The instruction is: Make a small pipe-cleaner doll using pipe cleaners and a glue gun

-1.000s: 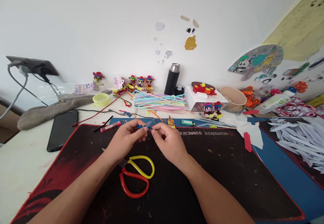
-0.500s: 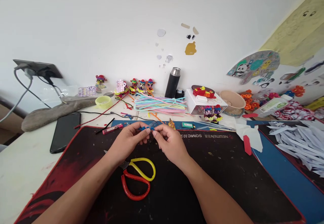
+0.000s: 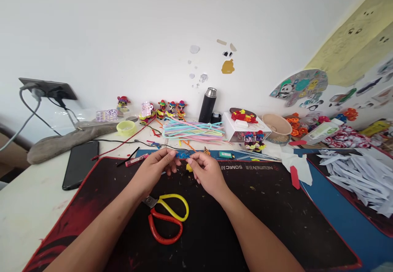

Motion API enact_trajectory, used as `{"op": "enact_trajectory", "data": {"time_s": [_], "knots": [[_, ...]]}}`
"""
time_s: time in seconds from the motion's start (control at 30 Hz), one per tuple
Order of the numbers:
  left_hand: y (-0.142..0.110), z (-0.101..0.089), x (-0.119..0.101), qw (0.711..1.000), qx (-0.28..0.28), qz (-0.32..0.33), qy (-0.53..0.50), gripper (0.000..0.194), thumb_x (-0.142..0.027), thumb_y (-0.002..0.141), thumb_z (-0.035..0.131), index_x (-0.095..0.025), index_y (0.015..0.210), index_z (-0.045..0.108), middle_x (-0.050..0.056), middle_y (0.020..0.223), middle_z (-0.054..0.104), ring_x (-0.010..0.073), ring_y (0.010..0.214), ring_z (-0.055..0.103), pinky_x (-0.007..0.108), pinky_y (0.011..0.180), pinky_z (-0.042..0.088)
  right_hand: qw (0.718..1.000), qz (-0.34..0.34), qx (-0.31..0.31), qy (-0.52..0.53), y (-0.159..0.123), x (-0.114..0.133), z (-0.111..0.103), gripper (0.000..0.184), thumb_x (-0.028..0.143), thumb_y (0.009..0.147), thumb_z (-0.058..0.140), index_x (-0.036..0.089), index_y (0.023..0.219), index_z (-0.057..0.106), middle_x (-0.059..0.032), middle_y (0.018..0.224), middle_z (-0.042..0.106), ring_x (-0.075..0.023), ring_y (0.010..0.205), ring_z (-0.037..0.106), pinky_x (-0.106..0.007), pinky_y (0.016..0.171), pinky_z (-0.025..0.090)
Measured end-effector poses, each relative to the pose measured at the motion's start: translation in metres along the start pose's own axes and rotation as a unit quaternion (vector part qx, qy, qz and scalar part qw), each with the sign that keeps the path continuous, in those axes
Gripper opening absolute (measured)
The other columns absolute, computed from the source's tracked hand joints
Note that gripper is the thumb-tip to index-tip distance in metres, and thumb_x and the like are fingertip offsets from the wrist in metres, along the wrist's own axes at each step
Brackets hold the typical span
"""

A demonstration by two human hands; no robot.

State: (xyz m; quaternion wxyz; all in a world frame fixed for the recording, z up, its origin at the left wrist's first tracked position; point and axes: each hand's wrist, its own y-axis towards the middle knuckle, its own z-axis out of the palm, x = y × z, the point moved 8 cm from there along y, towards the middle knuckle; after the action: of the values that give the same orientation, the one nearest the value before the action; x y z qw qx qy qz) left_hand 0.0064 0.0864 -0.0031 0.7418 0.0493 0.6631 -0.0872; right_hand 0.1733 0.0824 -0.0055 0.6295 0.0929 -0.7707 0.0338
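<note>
My left hand (image 3: 158,163) pinches one end of a small, blue, wavy strip (image 3: 183,155), too small to tell of what material. The other end is in the fingertips of my right hand (image 3: 207,169), so the strip stretches across the gap between both hands. A small yellow piece (image 3: 189,168) shows just under the right fingertips; I cannot tell whether it is held. Scissors (image 3: 168,219) with one yellow and one red handle lie on the black desk mat (image 3: 260,223), their blades partly hidden by my left wrist.
Behind my hands lie a bundle of pastel strips (image 3: 193,130), a black flask (image 3: 208,106) and several small figures (image 3: 172,108). A phone (image 3: 80,165) lies left, beside driftwood (image 3: 67,141). At right are a white box (image 3: 245,126), a bowl (image 3: 278,128) and piled paper strips (image 3: 359,182).
My hands have drawn slightly apart, so more of the blue strip shows between them. The yellow piece has come into sight below it. The view has tilted up a little.
</note>
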Motion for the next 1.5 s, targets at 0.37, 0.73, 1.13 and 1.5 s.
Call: {"op": "enact_trajectory", "data": {"time_s": [0.37,0.73,1.13,1.5], "knots": [[0.003,-0.004,0.002,1.000,-0.012,0.005,-0.004,0.049,-0.068,0.085,0.077,-0.019,0.083,0.074,0.005,0.079,0.074,0.0177,0.066,0.063,0.028,0.059,0.046,1.000,-0.006,-0.013,-0.023,0.003,-0.008,-0.002,0.026,0.047,0.096,0.063,0.021,0.097,0.067,0.0062,0.056,0.053,-0.0111,0.042,0.047,-0.022,0.042,0.037],[0.004,-0.007,0.003,0.999,-0.021,-0.017,-0.024,0.057,-0.075,0.075,0.082,-0.019,0.080,0.072,0.004,0.078,0.074,0.0162,0.065,0.062,0.027,0.058,0.045,0.999,-0.017,-0.026,-0.028,0.006,-0.011,-0.003,0.029,0.049,0.096,0.063,0.020,0.095,0.068,0.0052,0.056,0.053,-0.0115,0.043,0.048,-0.022,0.042,0.036],[0.005,-0.002,0.013,0.998,-0.003,-0.051,-0.048,0.055,-0.070,0.069,0.089,-0.018,0.078,0.072,0.004,0.077,0.073,0.0157,0.064,0.060,0.026,0.057,0.044,1.000,-0.016,-0.017,-0.012,0.005,-0.013,0.000,0.027,0.047,0.095,0.064,0.021,0.098,0.069,0.0057,0.057,0.054,-0.0111,0.042,0.047,-0.023,0.042,0.036],[0.005,0.002,0.016,0.997,0.009,-0.064,-0.039,0.052,-0.067,0.070,0.088,-0.018,0.076,0.072,0.006,0.076,0.074,0.0162,0.063,0.061,0.026,0.056,0.044,1.000,-0.020,-0.003,-0.011,0.003,-0.011,0.005,0.025,0.046,0.097,0.063,0.021,0.095,0.068,0.0062,0.057,0.054,-0.0105,0.041,0.045,-0.023,0.042,0.035]]}}
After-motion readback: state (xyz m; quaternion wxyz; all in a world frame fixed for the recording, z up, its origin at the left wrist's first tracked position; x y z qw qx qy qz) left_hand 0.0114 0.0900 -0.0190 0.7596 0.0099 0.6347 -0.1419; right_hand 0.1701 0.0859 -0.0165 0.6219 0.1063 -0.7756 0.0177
